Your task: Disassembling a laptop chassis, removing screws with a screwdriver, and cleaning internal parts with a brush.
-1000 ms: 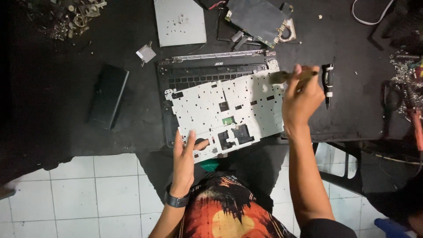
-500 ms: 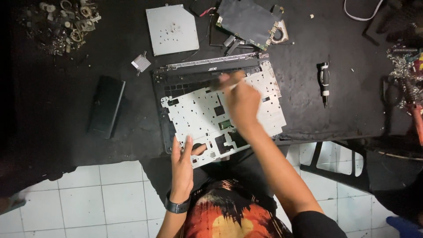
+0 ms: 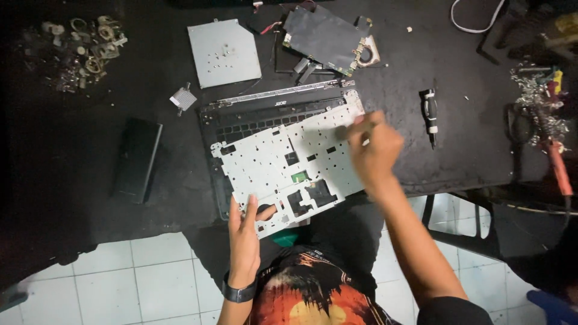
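Head view: the white keyboard backplate (image 3: 289,174) lies tilted over the laptop base (image 3: 241,117). The left hand (image 3: 244,232) pinches its near edge; the right hand (image 3: 374,153), fingers curled together, has swung back to its far-right corner, away from the screwdriver (image 3: 429,114).

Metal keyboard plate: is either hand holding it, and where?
The left hand grips the metal plate at its near edge; the right hand rests on its far right corner.
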